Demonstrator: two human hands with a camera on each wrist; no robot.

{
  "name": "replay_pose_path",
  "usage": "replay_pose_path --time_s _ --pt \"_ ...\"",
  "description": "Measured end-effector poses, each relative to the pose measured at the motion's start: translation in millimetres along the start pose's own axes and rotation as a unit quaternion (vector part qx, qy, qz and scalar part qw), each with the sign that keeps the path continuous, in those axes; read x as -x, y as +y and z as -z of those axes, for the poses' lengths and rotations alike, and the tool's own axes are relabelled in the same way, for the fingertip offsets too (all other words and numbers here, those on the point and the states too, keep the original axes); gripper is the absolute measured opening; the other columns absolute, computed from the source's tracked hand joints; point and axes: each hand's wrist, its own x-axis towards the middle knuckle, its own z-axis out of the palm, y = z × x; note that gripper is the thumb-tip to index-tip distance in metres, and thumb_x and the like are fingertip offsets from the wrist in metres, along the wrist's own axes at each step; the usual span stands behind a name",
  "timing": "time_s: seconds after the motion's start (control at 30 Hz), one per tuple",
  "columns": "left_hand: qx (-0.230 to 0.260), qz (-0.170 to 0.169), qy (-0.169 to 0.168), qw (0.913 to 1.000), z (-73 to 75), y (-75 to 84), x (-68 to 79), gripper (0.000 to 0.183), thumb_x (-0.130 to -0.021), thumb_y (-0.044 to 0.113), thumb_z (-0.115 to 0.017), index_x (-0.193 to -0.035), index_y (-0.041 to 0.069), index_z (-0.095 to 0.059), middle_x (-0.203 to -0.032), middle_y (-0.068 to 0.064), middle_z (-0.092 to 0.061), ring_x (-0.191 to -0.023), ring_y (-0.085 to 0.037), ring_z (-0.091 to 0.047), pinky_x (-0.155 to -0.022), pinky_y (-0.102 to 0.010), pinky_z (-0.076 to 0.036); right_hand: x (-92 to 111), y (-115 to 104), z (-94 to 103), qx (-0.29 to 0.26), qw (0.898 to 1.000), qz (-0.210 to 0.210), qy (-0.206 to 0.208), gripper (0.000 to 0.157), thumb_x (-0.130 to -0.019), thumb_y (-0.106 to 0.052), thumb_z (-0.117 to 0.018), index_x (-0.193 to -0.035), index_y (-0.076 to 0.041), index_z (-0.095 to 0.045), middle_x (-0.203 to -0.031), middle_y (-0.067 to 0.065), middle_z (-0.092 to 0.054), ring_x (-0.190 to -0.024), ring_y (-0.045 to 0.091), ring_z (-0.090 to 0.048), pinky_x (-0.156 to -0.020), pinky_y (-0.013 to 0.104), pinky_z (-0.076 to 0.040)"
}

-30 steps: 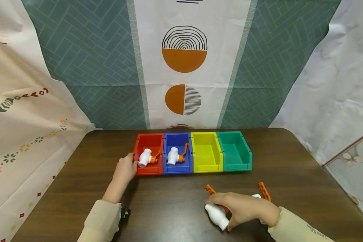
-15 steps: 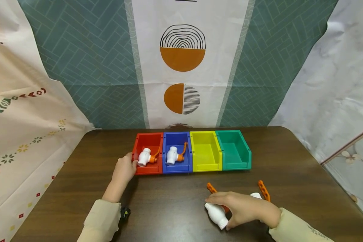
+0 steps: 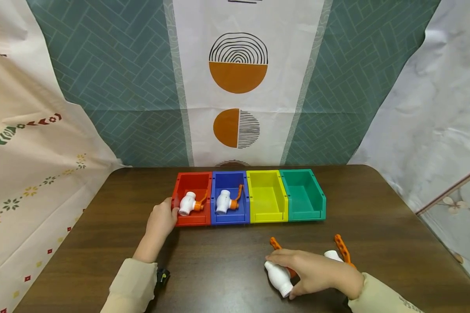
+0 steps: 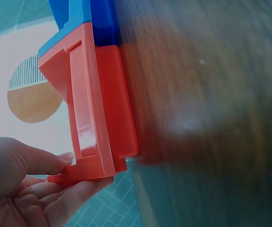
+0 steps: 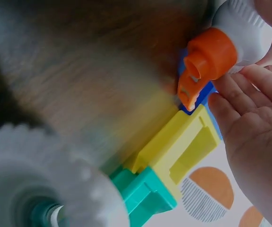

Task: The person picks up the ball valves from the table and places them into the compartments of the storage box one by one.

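Observation:
My left hand (image 3: 163, 218) grips the left side wall of the red bin (image 3: 193, 221), thumb on the inner side and fingers outside in the left wrist view. My right hand (image 3: 311, 270) holds a white ball valve (image 3: 277, 278) at the table surface, with fingers at its upper end and thumb by its ribbed lower end. The valve's orange lever handle (image 3: 275, 243) sticks out beyond the fingers; in the right wrist view its orange collar (image 5: 216, 52) faces the camera. Two similar ball valves lie in bins: one (image 3: 187, 204) in the red, another (image 3: 223, 202) in the blue.
The blue bin (image 3: 230, 220), yellow bin (image 3: 269, 218) and green bin (image 3: 306, 215) continue the row at the table's back. Another ball valve (image 3: 333, 255) with an orange handle lies partly behind the right wrist; its ribbed end (image 5: 93, 184) looms close in the right wrist view.
The held valve has turned slightly under my right hand, its handle tip and lower end shifting a little. My left hand stays on the red bin.

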Motion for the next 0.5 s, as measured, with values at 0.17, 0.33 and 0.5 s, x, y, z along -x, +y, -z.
replay_pose_path --time_s 0.17,0.33,0.5 --pt "0.007 -0.009 0.008 0.9999 -0.9 -1.5 0.4 0.035 -0.086 0.006 -0.056 -0.114 -0.014 -0.051 -0.098 -0.032 -0.062 -0.077 -0.040 -0.061 -0.074 -0.053 -0.052 -2.0 -5.8 0.6 0.009 1.000 0.006 0.000 0.077 -0.072 -0.026 -0.076 -0.137 -0.007 -0.040 -0.138 0.009 -0.045 -0.123 0.021 -0.048 -0.095 0.032 -0.047" --pt "0.009 -0.016 0.015 0.9997 -1.4 -2.5 1.0 0.034 -0.085 0.005 -0.056 -0.114 -0.014 -0.051 -0.099 -0.032 -0.062 -0.079 -0.042 -0.062 -0.075 -0.054 -0.051 -3.0 -10.6 0.2 0.032 0.999 0.017 0.005 0.076 -0.072 -0.027 -0.076 -0.136 -0.005 -0.041 -0.137 0.011 -0.046 -0.122 0.022 -0.049 -0.094 0.033 -0.048" --pt "0.014 -0.020 0.017 0.9995 -1.6 -2.8 1.0 0.034 -0.085 0.005 -0.056 -0.113 -0.014 -0.052 -0.099 -0.032 -0.062 -0.079 -0.041 -0.062 -0.076 -0.053 -0.051 -0.6 -16.9 2.3 0.040 0.999 0.030 0.002 0.076 -0.072 -0.028 -0.076 -0.136 -0.005 -0.041 -0.137 0.010 -0.047 -0.121 0.021 -0.050 -0.093 0.032 -0.049"
